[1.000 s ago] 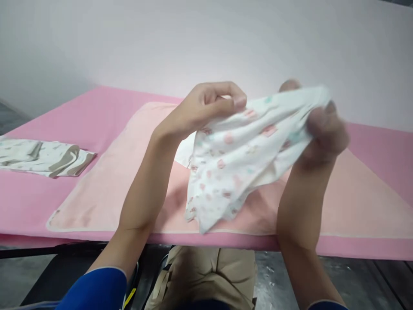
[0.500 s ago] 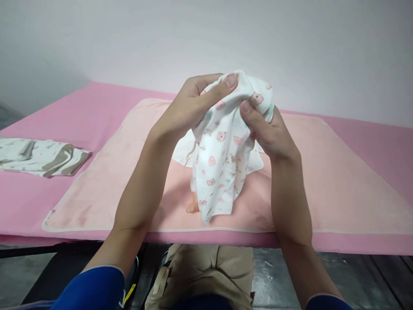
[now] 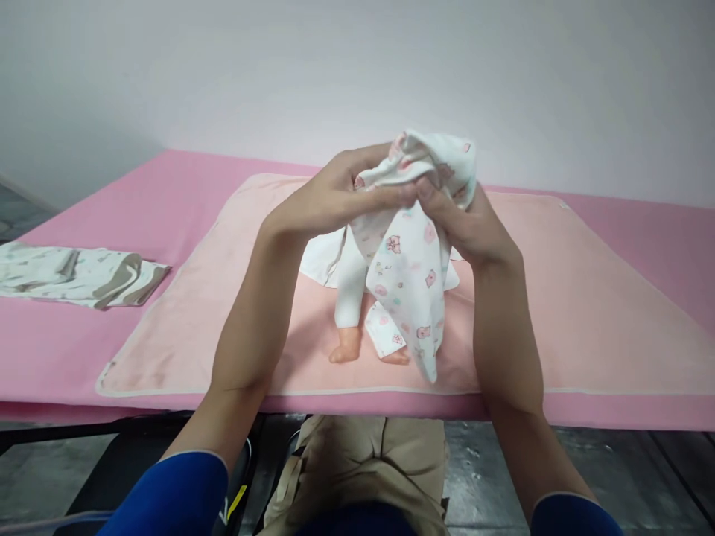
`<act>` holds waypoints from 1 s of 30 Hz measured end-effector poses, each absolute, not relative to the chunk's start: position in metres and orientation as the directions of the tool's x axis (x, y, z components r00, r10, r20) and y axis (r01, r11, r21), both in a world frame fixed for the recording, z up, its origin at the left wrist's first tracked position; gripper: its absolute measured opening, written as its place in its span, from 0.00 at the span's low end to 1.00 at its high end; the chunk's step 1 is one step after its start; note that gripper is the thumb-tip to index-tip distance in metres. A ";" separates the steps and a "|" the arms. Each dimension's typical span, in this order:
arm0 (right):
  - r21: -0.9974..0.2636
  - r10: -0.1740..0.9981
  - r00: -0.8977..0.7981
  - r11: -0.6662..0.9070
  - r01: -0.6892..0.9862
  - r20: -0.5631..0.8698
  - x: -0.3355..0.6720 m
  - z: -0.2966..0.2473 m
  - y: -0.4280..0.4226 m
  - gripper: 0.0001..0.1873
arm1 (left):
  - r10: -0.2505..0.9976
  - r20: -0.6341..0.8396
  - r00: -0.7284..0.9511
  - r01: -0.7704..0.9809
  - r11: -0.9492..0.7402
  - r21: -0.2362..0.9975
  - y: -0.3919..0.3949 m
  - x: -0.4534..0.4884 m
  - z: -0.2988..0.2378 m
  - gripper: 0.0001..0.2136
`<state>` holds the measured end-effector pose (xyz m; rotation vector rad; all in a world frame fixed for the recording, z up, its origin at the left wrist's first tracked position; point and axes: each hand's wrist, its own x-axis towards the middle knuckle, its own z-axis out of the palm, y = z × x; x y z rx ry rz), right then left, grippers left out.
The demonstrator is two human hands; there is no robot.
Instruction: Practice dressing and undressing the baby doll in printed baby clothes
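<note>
Both hands hold up a white cloth printed with pink animal faces; its exact kind does not show. My left hand pinches its gathered upper part from the left, thumb toward the middle. From the right, my right hand grips the same bunched part, its thumb tip close to the left one. Below hangs a loose pointed corner. Behind the cloth a baby doll lies on the peach mat, with its feet and a white-covered leg showing. White clothing spreads beside the doll; its upper body is hidden.
A folded white patterned cloth with brown trim lies at the left on the pink table cover. Behind the table rises a pale wall. The table's front edge runs just before my lap, and a dark chair stands below at left.
My left thumb has moved down and right, next to the right thumb. The cloth's lower part has swung right, uncovering the doll's leg and feet. The view has shifted slightly.
</note>
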<state>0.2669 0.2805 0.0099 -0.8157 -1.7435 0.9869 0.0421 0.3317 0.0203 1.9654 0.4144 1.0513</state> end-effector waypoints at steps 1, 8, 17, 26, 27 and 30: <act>-0.900 0.833 -0.449 0.417 0.128 0.322 0.271 0.010 0.281 0.31 | 0.611 0.534 0.584 -0.131 -0.579 0.805 0.333 0.043 0.019 0.12; -0.869 0.836 -0.335 0.488 0.089 0.435 0.271 0.005 0.286 0.27 | 0.663 0.343 0.666 -0.011 -0.451 0.892 0.338 0.048 0.010 0.24; -0.871 0.802 -0.412 0.490 0.041 0.432 0.273 0.009 0.281 0.28 | 0.657 0.398 0.641 -0.130 -0.417 0.899 0.355 0.048 -0.002 0.28; -0.883 0.771 -0.570 0.442 0.159 0.284 0.289 0.007 0.284 0.31 | 0.652 0.472 0.594 -0.151 -0.486 0.861 0.360 0.046 -0.009 0.22; -0.881 0.786 -0.529 0.452 0.138 0.321 0.290 0.006 0.284 0.32 | 0.668 0.463 0.583 -0.137 -0.480 0.866 0.360 0.048 -0.010 0.21; -0.853 0.819 -0.272 0.522 -0.014 0.506 0.280 0.005 0.289 0.29 | 0.693 0.444 0.568 -0.132 -0.456 0.880 0.354 0.054 -0.010 0.23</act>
